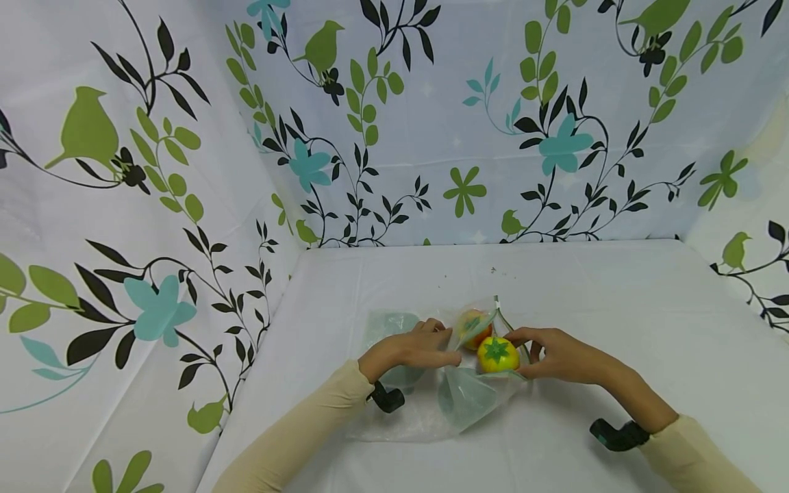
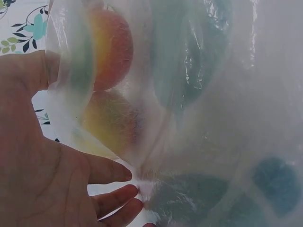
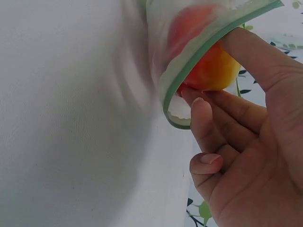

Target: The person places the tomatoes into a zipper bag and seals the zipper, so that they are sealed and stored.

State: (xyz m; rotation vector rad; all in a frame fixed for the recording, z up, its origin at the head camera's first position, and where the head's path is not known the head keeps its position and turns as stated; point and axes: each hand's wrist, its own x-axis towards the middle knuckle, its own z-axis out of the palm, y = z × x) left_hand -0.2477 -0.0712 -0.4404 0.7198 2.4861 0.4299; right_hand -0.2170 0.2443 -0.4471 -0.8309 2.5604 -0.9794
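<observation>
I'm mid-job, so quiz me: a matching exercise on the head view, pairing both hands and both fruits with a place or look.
Things
1. Left hand
2. Yellow fruit
3. Right hand
4. Orange-red fruit

Places and looks
A. Farther from the camera than the other fruit
B. Mostly to the right of both fruits
C. On the bag, left of both fruits
D. Green star-shaped top showing

Pairs: 1-C, 2-D, 3-B, 4-A

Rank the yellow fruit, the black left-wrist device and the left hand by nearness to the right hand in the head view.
1. Yellow fruit: at the fingertips of the right hand.
2. Left hand: left of the fruit.
3. Black left-wrist device: lower left.
</observation>
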